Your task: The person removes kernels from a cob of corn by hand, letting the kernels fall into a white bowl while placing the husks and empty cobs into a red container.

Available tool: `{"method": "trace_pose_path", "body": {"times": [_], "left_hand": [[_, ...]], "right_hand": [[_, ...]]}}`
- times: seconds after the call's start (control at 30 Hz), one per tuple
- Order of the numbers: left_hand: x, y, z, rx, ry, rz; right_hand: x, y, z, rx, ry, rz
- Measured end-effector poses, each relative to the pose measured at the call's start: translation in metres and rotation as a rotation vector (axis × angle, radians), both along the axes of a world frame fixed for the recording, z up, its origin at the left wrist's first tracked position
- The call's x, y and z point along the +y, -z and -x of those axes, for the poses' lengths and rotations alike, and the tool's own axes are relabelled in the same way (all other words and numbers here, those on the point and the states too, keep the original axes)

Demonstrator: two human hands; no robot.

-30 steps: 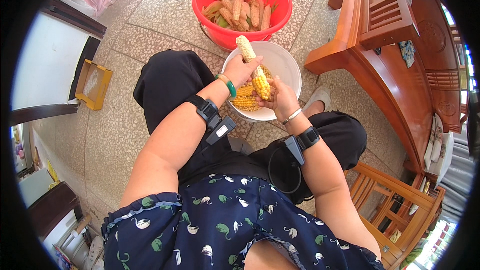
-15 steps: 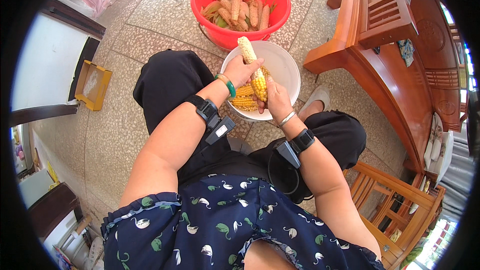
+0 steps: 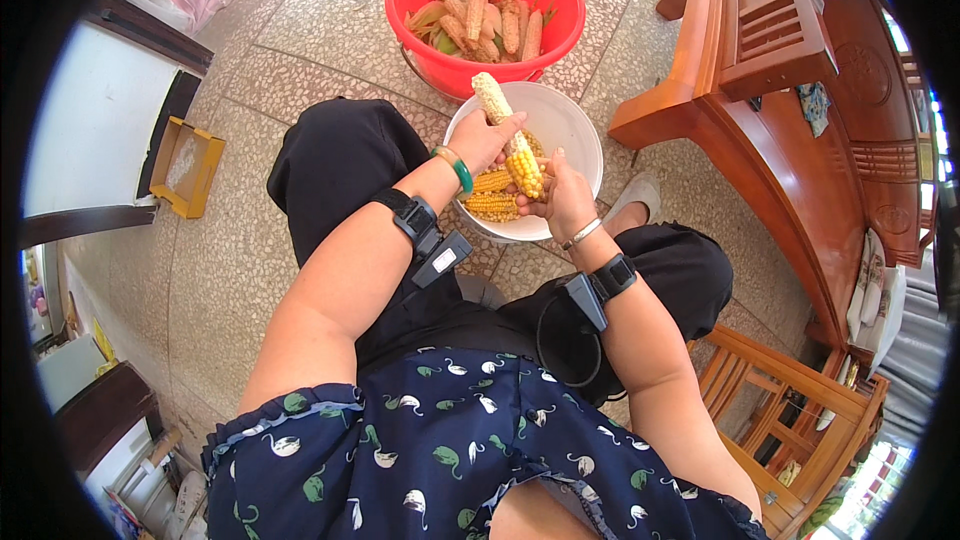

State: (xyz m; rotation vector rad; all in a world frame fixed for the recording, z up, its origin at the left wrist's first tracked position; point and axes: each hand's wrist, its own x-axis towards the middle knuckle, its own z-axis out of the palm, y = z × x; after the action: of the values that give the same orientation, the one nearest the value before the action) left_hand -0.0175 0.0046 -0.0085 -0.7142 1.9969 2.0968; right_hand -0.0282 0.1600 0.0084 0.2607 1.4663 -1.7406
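Over a white bucket (image 3: 578, 140), I hold a corn cob (image 3: 524, 172) tilted, its upper end leaning away from me. Its far part is stripped pale; yellow kernels still cover the near part. My left hand (image 3: 482, 140) is wrapped round the cob's middle. At the kernelled end, my right hand (image 3: 566, 198) has its fingers under the cob, with the thumb raised beside it. Whole yellow corn ears (image 3: 490, 206) lie in the bucket's near left side, with loose kernels (image 3: 537, 140) near them. The cob and my hands hide part of the bucket's inside.
Just beyond the white bucket stands a red bucket (image 3: 560, 32) holding stripped cobs (image 3: 476, 10) and husks. A wooden bench (image 3: 690, 115) is at the right, a wooden chair (image 3: 790, 410) at the lower right. A yellow open box (image 3: 205, 175) lies on the floor at the left.
My right thumb has lifted off the kernels and the right hand has shifted slightly right. The left hand keeps its hold on the cob, nearly unmoved.
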Motion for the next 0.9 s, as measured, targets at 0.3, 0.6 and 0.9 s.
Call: {"method": "trace_pose_path", "body": {"times": [0.3,0.6,0.9], "left_hand": [[0.0,-0.005,-0.001,-0.052,-0.056,-0.01],[-0.002,-0.003,0.0,-0.028,-0.038,-0.034],[0.0,-0.003,-0.001,0.049,-0.054,0.02]], "right_hand": [[0.0,-0.002,-0.003,0.114,-0.122,0.06],[-0.003,0.001,-0.013,0.28,-0.113,0.019],[-0.003,-0.001,-0.009,0.281,-0.102,-0.007]]}}
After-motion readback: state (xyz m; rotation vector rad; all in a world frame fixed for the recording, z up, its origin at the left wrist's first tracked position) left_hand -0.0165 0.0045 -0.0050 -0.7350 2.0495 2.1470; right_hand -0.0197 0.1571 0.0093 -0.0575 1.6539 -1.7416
